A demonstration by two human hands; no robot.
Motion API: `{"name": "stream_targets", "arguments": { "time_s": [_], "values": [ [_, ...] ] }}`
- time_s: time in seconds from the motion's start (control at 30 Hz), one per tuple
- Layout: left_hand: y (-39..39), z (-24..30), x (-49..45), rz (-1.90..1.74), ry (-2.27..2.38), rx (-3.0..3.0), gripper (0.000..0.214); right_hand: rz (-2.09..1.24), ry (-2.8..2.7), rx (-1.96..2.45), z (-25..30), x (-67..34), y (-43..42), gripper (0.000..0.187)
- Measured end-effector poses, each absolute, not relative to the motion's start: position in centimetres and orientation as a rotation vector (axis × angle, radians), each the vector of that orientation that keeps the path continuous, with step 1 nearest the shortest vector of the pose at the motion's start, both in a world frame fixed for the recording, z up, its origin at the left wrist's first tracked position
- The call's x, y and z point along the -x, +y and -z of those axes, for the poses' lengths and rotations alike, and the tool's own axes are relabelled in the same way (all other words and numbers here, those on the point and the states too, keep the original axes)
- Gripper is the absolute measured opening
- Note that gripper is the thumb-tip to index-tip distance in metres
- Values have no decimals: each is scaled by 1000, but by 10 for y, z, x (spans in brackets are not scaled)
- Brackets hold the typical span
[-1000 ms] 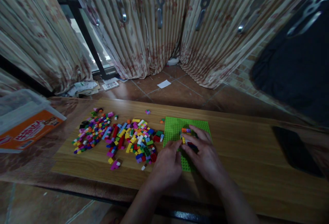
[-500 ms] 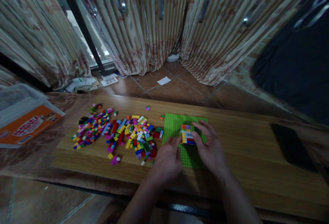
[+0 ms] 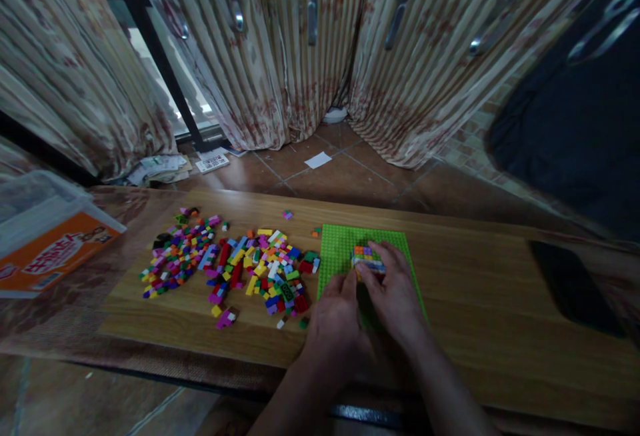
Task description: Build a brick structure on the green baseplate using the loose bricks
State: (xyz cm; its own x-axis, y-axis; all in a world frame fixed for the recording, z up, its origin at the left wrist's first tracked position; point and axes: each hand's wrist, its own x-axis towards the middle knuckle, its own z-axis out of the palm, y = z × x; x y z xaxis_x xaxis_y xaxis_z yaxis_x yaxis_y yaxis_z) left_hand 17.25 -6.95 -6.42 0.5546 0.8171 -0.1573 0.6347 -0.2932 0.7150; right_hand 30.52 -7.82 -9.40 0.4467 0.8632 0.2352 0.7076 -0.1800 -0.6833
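A small block of colourful toy bricks [image 3: 362, 251] sits on the green studded baseplate [image 3: 334, 244], its near part hidden by my fingers. My right hand [image 3: 393, 284] is closed about it, with the fingers along the far right side and the thumb reaching over the near side. At the near left corner, my left hand [image 3: 336, 316] has curled fingers pressed against the block. Whether a loose brick is pinched between the fingertips is hidden.
Loose bricks [image 3: 275, 266] lie spread on the wooden table [image 3: 480, 303] left of the baseplate. A clear plastic box with an orange label [image 3: 65, 249] stands at the far left. On the right lies a dark flat object [image 3: 575, 289]. Papers and striped curtains are beyond the table.
My right thumb has moved left across the near side of the block, covering more of it. My left hand has shifted slightly towards me. The view has tilted up a little.
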Motion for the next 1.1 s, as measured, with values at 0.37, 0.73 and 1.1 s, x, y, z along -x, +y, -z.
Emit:
{"name": "stream_targets", "arguments": {
  "time_s": [0.37, 0.73, 1.1],
  "values": [
    [-85, 78, -184, -322, 1198, -2119, 75, -197, -1313, 1928, 101, -296, -79, 51],
    [-60, 64, -162, -751, 1256, -1639, 44, -169, -737, 1671, 74, -337, -84, 43],
    [-38, 50, -142, -993, 1155, -1134, 38, -546, -118, 1208, 68, -349, -76, 23]
  ]
}}
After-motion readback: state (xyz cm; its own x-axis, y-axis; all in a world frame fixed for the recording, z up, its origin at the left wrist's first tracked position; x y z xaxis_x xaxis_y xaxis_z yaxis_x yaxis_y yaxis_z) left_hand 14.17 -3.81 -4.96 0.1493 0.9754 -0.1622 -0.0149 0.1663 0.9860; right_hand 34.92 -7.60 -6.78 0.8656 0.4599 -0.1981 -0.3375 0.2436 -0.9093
